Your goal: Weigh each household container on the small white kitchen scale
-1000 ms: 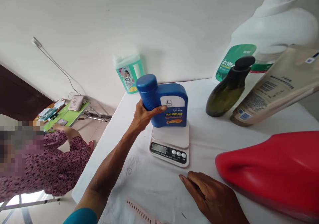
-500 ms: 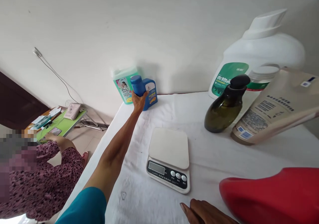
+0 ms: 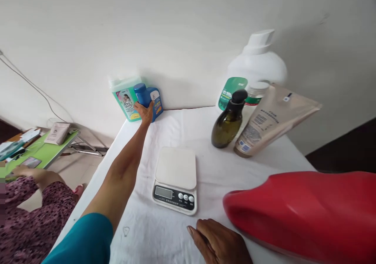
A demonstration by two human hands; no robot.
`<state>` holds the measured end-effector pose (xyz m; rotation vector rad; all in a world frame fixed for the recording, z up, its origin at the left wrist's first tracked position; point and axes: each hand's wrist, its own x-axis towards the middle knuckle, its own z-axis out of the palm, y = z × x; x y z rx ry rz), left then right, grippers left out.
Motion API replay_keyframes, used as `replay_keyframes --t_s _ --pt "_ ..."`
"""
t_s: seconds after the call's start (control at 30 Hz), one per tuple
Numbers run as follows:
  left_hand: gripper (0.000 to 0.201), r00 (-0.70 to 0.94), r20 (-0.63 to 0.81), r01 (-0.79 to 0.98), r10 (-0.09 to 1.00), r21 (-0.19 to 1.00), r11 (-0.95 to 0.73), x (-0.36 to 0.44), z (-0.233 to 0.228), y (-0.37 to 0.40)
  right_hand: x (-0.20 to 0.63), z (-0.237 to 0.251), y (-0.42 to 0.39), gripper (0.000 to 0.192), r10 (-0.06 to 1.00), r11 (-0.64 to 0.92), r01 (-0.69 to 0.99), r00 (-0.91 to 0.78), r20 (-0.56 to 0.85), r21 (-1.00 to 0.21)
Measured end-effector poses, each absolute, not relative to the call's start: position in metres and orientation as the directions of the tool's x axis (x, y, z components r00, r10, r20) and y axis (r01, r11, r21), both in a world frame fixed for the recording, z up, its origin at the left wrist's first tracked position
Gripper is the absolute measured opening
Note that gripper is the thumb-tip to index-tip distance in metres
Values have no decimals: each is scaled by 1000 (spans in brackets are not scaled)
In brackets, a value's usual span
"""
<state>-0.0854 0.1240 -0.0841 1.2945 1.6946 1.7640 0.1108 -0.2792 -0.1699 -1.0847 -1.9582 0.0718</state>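
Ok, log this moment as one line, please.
left hand: grip on blue bottle at table's far edge, beside green jug | right hand: flat on white cloth | scale: bare

seven containers and one scale on my table

i count one blue bottle (image 3: 152, 99), one green jug (image 3: 125, 99), one dark pump bottle (image 3: 227, 123), one big white jug (image 3: 252, 72), one clear jar (image 3: 255, 93) behind the pump bottle, one beige pouch (image 3: 270, 119), one red container (image 3: 305, 213), one scale (image 3: 175, 181), and my two hands, left hand (image 3: 145, 113) and right hand (image 3: 219, 242).
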Motion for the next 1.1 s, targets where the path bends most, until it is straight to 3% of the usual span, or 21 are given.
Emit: replay_keyframes --t_s 0.1,0.2,0.27,0.33,0.43,0.53,0.6,0.7,0.93,1.1 --pt "78 -579 325 348 747 928 -135 -79 -78 109 110 -169 -280 35 732 603 664 -239 638 -442" --pt "91 -550 474 426 688 867 -256 -59 -71 81 110 -168 -282 37 750 583 670 -227 621 -460" --pt "91 -358 626 450 692 766 -460 -35 -65 57 110 -169 -283 38 761 570 676 -220 610 -467" --pt "89 -45 648 364 760 719 -592 -4 -62 34 110 -170 -284 39 767 563 683 -222 602 -466" --pt "95 378 478 326 793 733 -597 41 -60 9 110 -172 -285 38 763 568 682 -227 606 -460" --pt "98 539 248 424 805 746 -514 74 -65 -4 111 -173 -286 37 765 573 671 -231 601 -471" --pt "89 562 157 470 812 748 -470 87 -68 -8 111 -172 -286 37 765 576 666 -236 599 -473" --pt "69 528 135 520 838 729 -445 97 -73 -12 110 -169 -286 38 757 579 674 -233 611 -460" --pt "49 403 221 476 888 778 -410 81 -61 -14 109 -164 -284 39 755 574 685 -229 614 -450" --pt "39 485 340 353 806 766 -537 31 -10 -24 110 -165 -285 39 765 563 692 -230 601 -452"
